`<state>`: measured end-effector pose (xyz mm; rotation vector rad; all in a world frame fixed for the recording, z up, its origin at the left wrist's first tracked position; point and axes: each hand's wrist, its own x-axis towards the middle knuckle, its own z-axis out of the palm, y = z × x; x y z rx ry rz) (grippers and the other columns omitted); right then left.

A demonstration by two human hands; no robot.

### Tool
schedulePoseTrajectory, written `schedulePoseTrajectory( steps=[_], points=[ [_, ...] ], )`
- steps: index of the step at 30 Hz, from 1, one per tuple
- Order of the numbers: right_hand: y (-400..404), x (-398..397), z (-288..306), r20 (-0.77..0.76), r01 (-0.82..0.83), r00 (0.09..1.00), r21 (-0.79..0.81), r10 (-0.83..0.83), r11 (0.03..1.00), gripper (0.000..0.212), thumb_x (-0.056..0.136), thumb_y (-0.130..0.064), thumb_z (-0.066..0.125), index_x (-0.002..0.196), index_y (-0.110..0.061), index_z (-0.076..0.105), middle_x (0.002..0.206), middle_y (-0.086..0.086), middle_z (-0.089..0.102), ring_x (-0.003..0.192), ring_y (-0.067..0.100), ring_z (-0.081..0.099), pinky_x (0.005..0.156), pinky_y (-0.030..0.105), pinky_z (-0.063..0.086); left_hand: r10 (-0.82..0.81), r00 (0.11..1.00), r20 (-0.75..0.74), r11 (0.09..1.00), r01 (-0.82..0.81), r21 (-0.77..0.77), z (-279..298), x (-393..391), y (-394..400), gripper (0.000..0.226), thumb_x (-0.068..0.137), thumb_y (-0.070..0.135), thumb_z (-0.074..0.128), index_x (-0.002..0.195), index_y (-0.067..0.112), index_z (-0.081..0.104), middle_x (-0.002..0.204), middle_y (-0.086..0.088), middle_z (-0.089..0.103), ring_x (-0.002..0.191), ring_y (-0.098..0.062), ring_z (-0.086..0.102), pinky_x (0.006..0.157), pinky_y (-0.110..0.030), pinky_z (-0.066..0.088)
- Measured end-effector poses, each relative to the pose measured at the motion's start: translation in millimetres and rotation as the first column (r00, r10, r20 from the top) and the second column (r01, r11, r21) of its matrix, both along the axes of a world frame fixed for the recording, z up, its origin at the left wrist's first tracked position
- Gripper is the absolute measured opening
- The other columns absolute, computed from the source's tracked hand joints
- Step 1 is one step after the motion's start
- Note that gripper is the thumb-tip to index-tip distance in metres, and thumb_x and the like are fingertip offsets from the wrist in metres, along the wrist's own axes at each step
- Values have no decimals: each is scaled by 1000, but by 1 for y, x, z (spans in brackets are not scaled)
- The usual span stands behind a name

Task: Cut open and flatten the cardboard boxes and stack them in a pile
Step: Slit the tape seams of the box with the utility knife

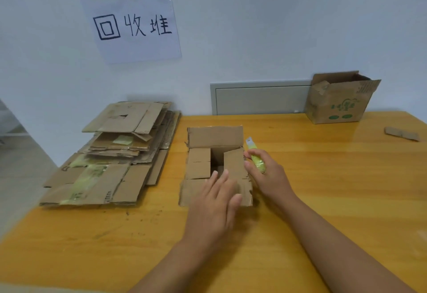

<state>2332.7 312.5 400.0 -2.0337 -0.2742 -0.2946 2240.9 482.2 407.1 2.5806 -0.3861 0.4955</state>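
A small brown cardboard box (203, 161) stands in the middle of the table with its top flaps folded open. My left hand (215, 202) lies with straight fingers on the box's near flap. My right hand (265, 177) grips a yellow-green utility knife (255, 156) right beside the box's right flap. A pile of flattened cardboard (111, 154) lies at the table's left edge, under a handwritten paper sign (131, 25) on the wall. An upright box with green print (337, 98) stands at the back right, its top open.
The orange wooden table (335, 188) stretches wide to the right and front. A cardboard scrap (402, 134) lies near the right edge. A grey wall panel (261, 98) sits behind the table. Floor shows at the far left.
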Motion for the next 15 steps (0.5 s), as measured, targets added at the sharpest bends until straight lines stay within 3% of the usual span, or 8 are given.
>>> schedulePoseTrajectory(
  steps=[2,4,7,9,11,13,15],
  points=[
    [1,-2,4,-19,-1,1000,-9,1,1000,23,96,-34,62,119,-36,57,115,-18,66,102,6,63,85,31,52,32,996,-79,996,-38,-76,-1,0,2,45,106,35,29,149,26,38,160,9,21,148,-13,21,118,-33,27],
    [0,-4,7,-78,-18,997,-31,16,999,26,96,-40,60,122,-38,55,119,-17,64,105,7,61,87,30,50,118,991,-69,991,-113,69,4,8,7,47,105,27,38,152,27,31,164,3,13,149,-19,16,119,-35,20],
    [-5,-13,14,-209,-82,973,101,102,991,48,97,-60,43,139,-38,48,138,-16,55,124,8,53,102,36,47,228,966,-121,938,-184,294,20,25,20,59,99,47,46,152,37,22,165,0,-4,150,-26,-7,121,-44,0],
    [-15,-20,17,-259,-55,960,209,109,976,49,103,-54,31,146,-32,43,142,-12,53,125,9,53,99,35,48,252,949,-187,927,-182,327,23,38,32,71,91,62,51,152,46,17,164,-1,-15,149,-31,-18,117,-50,-10],
    [-26,-28,17,-295,22,955,163,28,986,45,108,-40,29,147,-26,44,121,-8,65,101,8,60,83,28,49,235,922,-308,946,-145,289,26,46,41,79,84,70,55,150,52,16,163,1,-18,150,-33,-12,119,-52,1],
    [-36,-37,13,-359,27,933,21,-18,999,43,108,-29,32,149,-19,43,90,-4,67,78,12,57,74,30,45,200,894,-402,968,-118,220,26,50,44,80,81,70,59,149,52,20,164,2,-15,151,-32,3,117,-50,23],
    [-41,-47,10,-472,-89,882,-139,13,986,44,108,-26,31,151,-20,37,88,1,66,71,10,54,72,29,43,195,894,-403,971,-117,210,24,50,44,77,82,69,58,149,49,25,165,1,-11,150,-30,11,113,-47,33]
  ],
)
